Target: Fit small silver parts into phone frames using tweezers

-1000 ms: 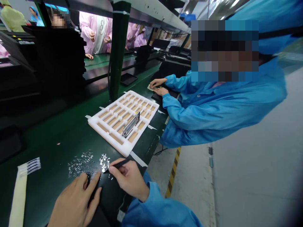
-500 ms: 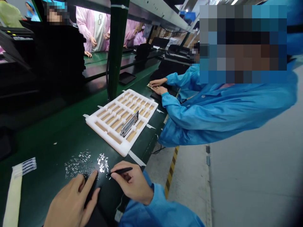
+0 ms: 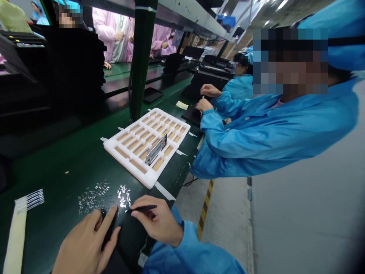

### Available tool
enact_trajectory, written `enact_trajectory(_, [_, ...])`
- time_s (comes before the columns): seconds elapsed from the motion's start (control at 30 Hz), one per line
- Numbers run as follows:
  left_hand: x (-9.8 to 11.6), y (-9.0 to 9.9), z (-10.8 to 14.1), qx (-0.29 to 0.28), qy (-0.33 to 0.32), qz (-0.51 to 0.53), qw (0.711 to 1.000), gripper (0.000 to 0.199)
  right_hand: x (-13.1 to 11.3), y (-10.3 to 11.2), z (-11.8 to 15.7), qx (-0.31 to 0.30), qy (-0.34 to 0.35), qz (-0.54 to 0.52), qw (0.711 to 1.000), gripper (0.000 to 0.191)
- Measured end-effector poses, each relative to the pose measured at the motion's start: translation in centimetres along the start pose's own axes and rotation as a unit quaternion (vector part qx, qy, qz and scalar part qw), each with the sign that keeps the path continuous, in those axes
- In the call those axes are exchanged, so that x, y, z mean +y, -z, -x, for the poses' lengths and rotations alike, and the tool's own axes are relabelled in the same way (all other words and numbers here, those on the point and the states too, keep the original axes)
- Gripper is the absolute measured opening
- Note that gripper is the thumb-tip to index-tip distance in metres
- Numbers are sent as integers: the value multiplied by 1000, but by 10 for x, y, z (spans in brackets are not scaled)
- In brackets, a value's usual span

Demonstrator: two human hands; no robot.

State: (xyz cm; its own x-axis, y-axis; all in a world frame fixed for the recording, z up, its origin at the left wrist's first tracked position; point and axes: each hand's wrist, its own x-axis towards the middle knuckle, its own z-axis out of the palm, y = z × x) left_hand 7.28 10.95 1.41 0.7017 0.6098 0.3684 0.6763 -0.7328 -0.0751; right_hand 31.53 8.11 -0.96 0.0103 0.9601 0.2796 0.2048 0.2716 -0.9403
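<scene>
Tiny silver parts point(image 3: 123, 196): where do you have them?

On my feed they lie loose on the green bench point(image 3: 57, 182) in two patches, a sparse one and a denser one just to its right.

And the hands?

The right hand point(image 3: 158, 224) sits just beside the denser patch, its fingers pinched firmly around black tweezers point(image 3: 142, 208). The tweezer tip reaches the patch's edge, but I can't tell whether it has a part in its grip.

The left?

The left hand point(image 3: 82, 243) holds nothing. Its fingers are loosely spread, with the index stretched toward the patches, its tip just beside them.

What's nearby?

Past the parts, I see a white foam tray point(image 3: 125, 167) taped to the bench, with a silver metal frame point(image 3: 156, 150) lying in it. To the right, a co-worker point(image 3: 273, 129) in a blue smock has both hands at a dark pad.
</scene>
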Motion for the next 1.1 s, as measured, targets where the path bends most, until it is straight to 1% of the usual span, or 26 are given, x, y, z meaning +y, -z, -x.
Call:
enact_trajectory(0.13, [-1, 0, 1, -7, -1, 3, 1000, 39, 1, 0, 0, 20, -20, 0, 1000, 11])
enact_trajectory(0.23, [-1, -1, 4, -15, 2, -3, 1000, 40, 0, 2, 0, 9, -15, 1, 1000, 11])
enact_trajectory(0.37, [-2, 0, 4, -5, 2, 1, 1000, 39, -2, 3, -1, -4, -8, -9, 1000, 12])
enact_trajectory(0.43, [-2, 0, 2, 1, 6, 4, 1000, 41, -1, 2, -3, -2, -34, -30, 999, 12])
enact_trajectory(0.53, [-2, -1, -1, 1, 22, 7, 1000, 43, 2, -5, -8, 17, -115, -82, 990, 15])
enact_trajectory(0.6, [-3, 0, -1, -8, 35, 12, 999, 41, 4, -12, -14, 26, -153, -102, 983, 17])
enact_trajectory(0.7, [-3, 1, 1, -22, 43, 24, 999, 39, 4, -21, -23, 25, -169, -105, 980, 21])
enact_trajectory(0.8, [-5, 1, 2, -33, 37, 22, 999, 39, 2, -26, -29, 18, -180, -105, 978, 23])
enact_trajectory(0.93, [-5, -2, 2, -52, 27, 13, 998, 41, 0, -27, -31, 14, -190, -103, 976, 25])
enact_trajectory(1.1, [-2, 0, -5, -46, 28, 17, 998, 39, 2, -26, -29, 23, -196, -110, 974, 28])
